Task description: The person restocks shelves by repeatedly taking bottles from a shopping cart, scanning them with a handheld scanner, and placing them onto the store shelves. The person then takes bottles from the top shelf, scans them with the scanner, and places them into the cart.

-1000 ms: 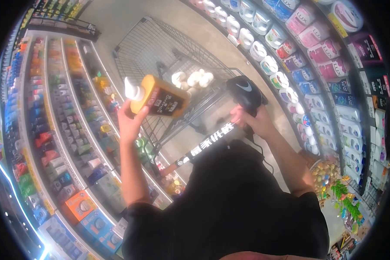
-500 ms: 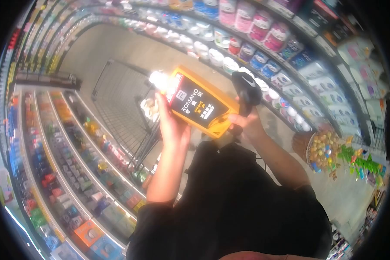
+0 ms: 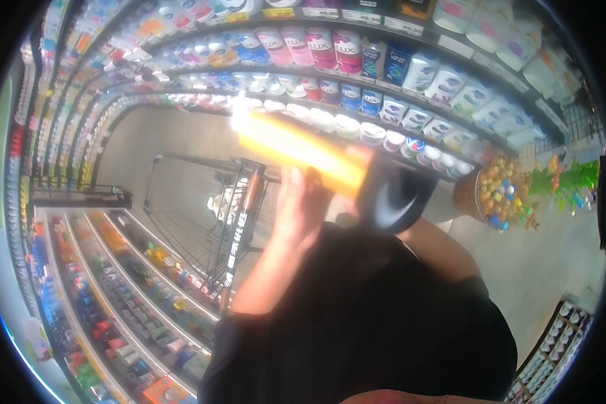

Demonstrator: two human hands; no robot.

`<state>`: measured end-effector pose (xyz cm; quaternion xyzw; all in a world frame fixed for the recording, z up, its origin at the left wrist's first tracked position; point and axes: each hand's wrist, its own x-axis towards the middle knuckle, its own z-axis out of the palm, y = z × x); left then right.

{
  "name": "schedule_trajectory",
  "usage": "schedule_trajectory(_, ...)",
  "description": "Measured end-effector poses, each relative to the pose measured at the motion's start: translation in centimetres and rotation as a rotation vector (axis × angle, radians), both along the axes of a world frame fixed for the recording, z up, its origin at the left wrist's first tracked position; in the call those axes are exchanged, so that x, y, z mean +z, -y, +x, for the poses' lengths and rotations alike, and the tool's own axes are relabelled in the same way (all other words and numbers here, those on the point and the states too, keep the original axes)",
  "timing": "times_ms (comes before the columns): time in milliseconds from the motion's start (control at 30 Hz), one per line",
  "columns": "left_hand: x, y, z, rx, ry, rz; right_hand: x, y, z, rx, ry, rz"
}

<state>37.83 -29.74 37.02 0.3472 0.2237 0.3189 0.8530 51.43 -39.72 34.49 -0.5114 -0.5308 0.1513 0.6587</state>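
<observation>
A yellow bottle (image 3: 296, 145) with a big black cap (image 3: 394, 195) is held out in front of my chest, tilted on its side and smeared by motion and glare. Its label cannot be read now. My left hand (image 3: 299, 205) grips the bottle from below, near its middle. At the cap end my right hand (image 3: 345, 207) holds it too, mostly hidden behind the cap.
A black shopping cart (image 3: 202, 209) stands ahead on the left, with a white item in it. Shelves of bottles (image 3: 320, 50) curve along the far side. Stocked shelves (image 3: 121, 283) fill the left. A basket (image 3: 470, 192) heaped with small coloured items is at right.
The bottle has turned, so its black ROMANO label no longer faces me and the cap has swung lower and nearer. My left hand has shifted right, and the view now takes in more upper shelf.
</observation>
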Motion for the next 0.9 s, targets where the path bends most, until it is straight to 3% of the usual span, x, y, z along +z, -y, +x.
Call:
schedule_trajectory(33,0.7,0.7,0.3,-0.063,0.092,-0.006,0.1,0.5,0.3,-0.078,0.307,0.073)
schedule_trajectory(67,1.6,1.3,1.0,0.102,-0.056,-0.074,0.2,1.0,0.6,-0.172,0.564,0.177)
schedule_trajectory(133,-0.4,-0.4,0.8,0.003,0.106,-0.083,1.8,2.5,0.3,-0.019,0.629,0.131)
schedule_trajectory(167,-1.1,-0.8,0.7,0.008,0.117,-0.076,1.4,2.6,0.6,0.079,0.476,0.217)
schedule_trajectory(267,-0.8,-1.5,0.6,0.027,0.194,0.035,2.4,5.2,1.3,0.121,0.330,0.095)
schedule_trajectory(400,1.5,-1.3,0.5,-0.050,0.316,0.102,3.3,8.6,1.9,0.105,0.293,-0.474)
schedule_trajectory(500,1.9,-1.5,-0.2,0.013,0.308,0.166,2.6,9.8,2.8,0.359,-0.178,-0.357)
schedule_trajectory(600,2.5,-2.5,-1.9,-0.046,0.157,0.226,3.6,10.6,2.6,0.239,0.114,-0.579)
schedule_trajectory(700,3.6,-2.1,-3.0,-0.187,0.151,0.117,5.2,10.9,3.8,0.110,0.412,-0.456)
schedule_trajectory(900,3.5,-0.6,-3.7,-0.295,0.053,0.048,5.5,11.6,4.3,0.211,0.487,-0.421)
